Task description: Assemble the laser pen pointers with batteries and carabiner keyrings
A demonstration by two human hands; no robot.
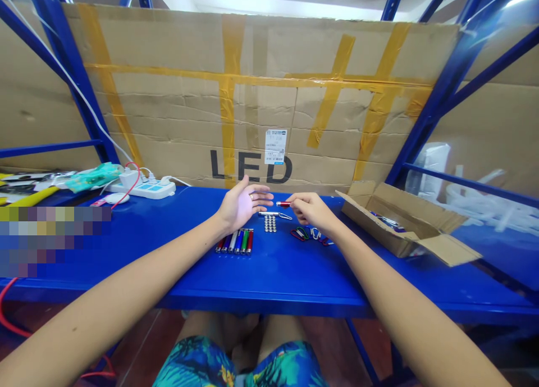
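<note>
My left hand [244, 203] is held palm up above the blue shelf [278, 274], fingers stretched out and holding nothing. My right hand [309, 208] pinches a small red flashlight [283, 204], its silver tip pointing at the left palm. Under the left hand lies a row of several coloured flashlight bodies [236, 242]. Between the hands sit a cluster of small silver button cells [270, 223] and a silver part [269, 213]. Several coloured carabiner clips [304, 233] lie beneath my right hand.
An open cardboard box [404, 221] lies at the right on the shelf. A white power strip [141, 187] with cables and a teal packet [90, 176] sit at the left. A taped cardboard sheet marked LED [252, 106] forms the back wall. Blue rack posts stand on both sides.
</note>
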